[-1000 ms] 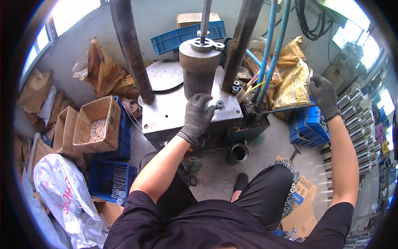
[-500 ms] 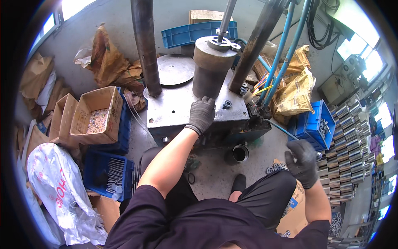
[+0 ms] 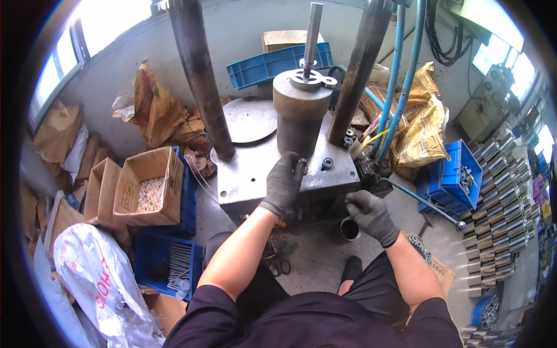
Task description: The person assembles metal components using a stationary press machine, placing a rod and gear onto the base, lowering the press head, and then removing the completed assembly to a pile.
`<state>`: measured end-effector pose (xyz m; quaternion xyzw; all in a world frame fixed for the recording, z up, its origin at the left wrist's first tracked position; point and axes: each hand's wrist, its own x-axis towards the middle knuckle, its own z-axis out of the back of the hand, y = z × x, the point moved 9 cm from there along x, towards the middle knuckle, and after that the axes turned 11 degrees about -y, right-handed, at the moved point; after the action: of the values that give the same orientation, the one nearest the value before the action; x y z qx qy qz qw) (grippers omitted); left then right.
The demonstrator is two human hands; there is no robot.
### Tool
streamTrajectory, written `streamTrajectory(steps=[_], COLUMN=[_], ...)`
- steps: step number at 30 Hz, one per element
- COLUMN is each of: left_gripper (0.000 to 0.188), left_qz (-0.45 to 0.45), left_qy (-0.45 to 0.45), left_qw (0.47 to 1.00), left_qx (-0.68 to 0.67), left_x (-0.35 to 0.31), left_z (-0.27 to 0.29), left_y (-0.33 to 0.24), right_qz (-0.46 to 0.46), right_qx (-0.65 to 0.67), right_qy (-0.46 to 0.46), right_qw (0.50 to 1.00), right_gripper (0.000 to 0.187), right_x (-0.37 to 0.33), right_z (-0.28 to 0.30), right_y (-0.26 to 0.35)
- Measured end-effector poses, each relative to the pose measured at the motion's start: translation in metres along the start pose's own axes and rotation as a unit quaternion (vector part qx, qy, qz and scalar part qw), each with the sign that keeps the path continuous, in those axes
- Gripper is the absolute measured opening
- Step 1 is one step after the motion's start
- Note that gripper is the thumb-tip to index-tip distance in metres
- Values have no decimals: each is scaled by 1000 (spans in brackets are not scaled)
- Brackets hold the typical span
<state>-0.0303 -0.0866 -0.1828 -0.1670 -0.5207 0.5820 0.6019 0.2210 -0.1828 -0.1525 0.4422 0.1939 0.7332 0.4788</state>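
Note:
My left hand [image 3: 284,184], in a dark grey glove, is at the foot of a dark metal cylinder [image 3: 298,130] standing on the machine's steel plate [image 3: 246,177]. Its fingers are closed on a small metal ring [image 3: 304,166]. Just to the right lies another small ring with a dark centre [image 3: 328,163]. A wheel-shaped metal part [image 3: 310,81] sits on the cylinder's top, with an upright steel rod [image 3: 313,35] in its middle. My right hand [image 3: 374,216], gloved alike, hangs before the plate's front right corner with curled fingers. What they hold, if anything, is hidden.
Two thick posts [image 3: 200,81] rise from the plate. A lever with a ball knob [image 3: 460,226] reaches out at right. A hollow metal cylinder [image 3: 350,229] stands on the floor. Blue bins [image 3: 455,174], cardboard boxes [image 3: 148,185] and stacked shiny tubes [image 3: 502,209] surround the machine.
My right hand has moved left from beside the lever's knob to the front of the plate. My left hand stays at the cylinder's foot. The whole view has shifted slightly.

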Motion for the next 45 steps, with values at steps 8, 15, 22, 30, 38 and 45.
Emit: streamTrajectory(steps=[8, 15, 22, 30, 38, 45], left_gripper=[35, 57, 44, 37, 43, 25], left_qz=[204, 205, 102, -217, 16, -61], left_qy=[196, 255, 170, -190, -42, -95], left_qw=[897, 872, 954, 949, 996, 993], left_qx=[-341, -363, -227, -127, -79, -35], left_x=[-77, -94, -60, 132, 233, 208], left_z=[-37, -46, -13, 77, 26, 24], left_y=[-31, -39, -51, -148, -146, -158], right_qz=[101, 114, 43, -26, -38, -30], right_qx=[-14, 22, 93, 112, 154, 138], right_qy=[-56, -19, -71, -148, -133, -103], right_qw=[993, 993, 992, 982, 978, 985], right_gripper=[45, 37, 27, 19, 21, 25], right_x=[11, 11, 17, 31, 36, 31], right_z=[-18, -25, -11, 10, 2, 9], right_y=[50, 47, 32, 6, 1, 10])
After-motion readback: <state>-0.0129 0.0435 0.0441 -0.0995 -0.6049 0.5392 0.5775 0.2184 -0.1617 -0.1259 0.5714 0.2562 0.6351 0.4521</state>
